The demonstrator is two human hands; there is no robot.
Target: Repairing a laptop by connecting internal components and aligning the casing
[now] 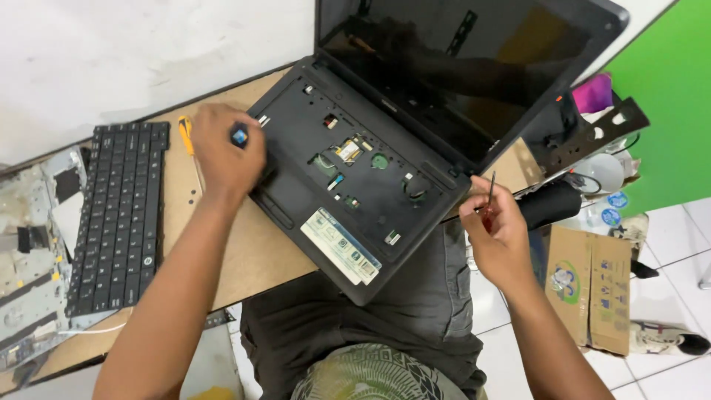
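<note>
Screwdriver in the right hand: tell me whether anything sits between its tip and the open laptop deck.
Nothing visible does. The right hand holds the screwdriver upright just off the laptop deck's near right corner, with only bare gap between them. The left hand rests on the deck's far left corner, well clear of that side.

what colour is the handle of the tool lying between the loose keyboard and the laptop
Yellow screwdriver handle, seen in the head view.
</note>
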